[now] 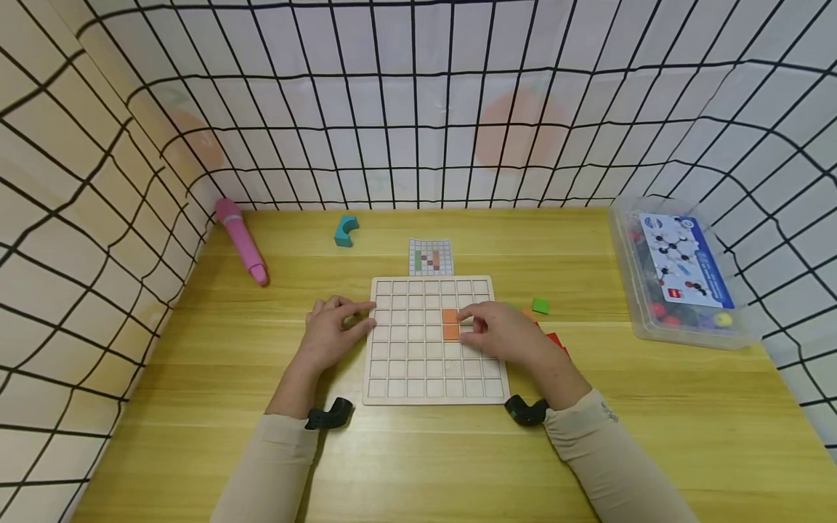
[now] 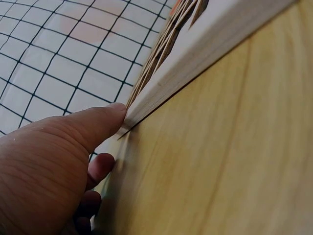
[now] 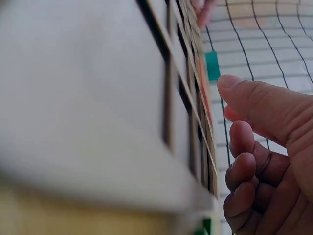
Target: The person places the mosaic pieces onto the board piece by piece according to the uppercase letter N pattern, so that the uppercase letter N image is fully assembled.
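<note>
A pale wooden grid board (image 1: 397, 369) lies on the table, with two orange square tiles (image 1: 450, 332) in adjoining cells right of its middle. My left hand (image 1: 327, 335) rests at the board's left edge. In the left wrist view the thumb (image 2: 100, 122) touches the board's side wall (image 2: 188, 61). Over the right half of the board, my right hand (image 1: 506, 330) has its thumb and forefinger apart just beside the orange tiles. Nothing shows between those fingers in the right wrist view, where the other fingers (image 3: 242, 169) are loosely bent.
A printed pattern card (image 1: 431, 257) lies behind the board. Right of it are a green tile (image 1: 540, 306) and red tiles (image 1: 556, 340), partly hidden by my right hand. Further out are a teal block (image 1: 344, 231), a pink microphone-like object (image 1: 242, 241) and a clear plastic box (image 1: 624, 272). Black netting (image 1: 412, 147) surrounds the table.
</note>
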The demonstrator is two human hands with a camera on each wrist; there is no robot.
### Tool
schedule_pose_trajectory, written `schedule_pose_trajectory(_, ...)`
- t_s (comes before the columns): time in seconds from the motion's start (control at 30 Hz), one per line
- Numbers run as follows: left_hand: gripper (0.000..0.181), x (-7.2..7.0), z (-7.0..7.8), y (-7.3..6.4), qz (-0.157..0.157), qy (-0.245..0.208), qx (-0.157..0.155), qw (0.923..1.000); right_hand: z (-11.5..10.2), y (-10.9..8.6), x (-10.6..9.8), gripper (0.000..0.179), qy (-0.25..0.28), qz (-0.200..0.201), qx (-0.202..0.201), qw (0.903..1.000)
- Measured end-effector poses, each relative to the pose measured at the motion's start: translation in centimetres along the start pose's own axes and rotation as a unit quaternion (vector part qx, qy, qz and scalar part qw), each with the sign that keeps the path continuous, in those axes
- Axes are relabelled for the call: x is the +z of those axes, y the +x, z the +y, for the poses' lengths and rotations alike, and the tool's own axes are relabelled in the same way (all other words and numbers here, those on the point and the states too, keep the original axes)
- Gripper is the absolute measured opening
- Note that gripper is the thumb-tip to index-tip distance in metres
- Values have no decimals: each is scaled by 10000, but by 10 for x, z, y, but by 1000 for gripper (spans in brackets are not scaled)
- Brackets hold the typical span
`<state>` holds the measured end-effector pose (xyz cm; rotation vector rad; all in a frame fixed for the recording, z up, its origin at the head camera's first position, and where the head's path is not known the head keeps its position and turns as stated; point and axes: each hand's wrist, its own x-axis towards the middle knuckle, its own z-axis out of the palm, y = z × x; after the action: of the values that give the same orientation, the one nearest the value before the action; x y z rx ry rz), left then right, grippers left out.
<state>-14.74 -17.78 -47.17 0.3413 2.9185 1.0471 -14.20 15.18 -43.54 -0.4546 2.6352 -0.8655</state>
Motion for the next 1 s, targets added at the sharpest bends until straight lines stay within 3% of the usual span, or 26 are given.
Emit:
schedule_pose_trajectory(0.5, 36, 0, 0, -1, -15, 26, 10, 10000, 60, -25, -46, 33, 287, 539, 833, 9947)
schedule_pose_trajectory(0.73, 37, 0, 0, -2, -16, -43, 18, 10000, 80, -26, -50, 32, 35, 504, 1076, 9929)
schedule_pose_trajectory(1.0, 36, 1, -2, 0, 6, -34, 72, 10000, 87, -25, -48, 28, 169, 487, 1201, 9914)
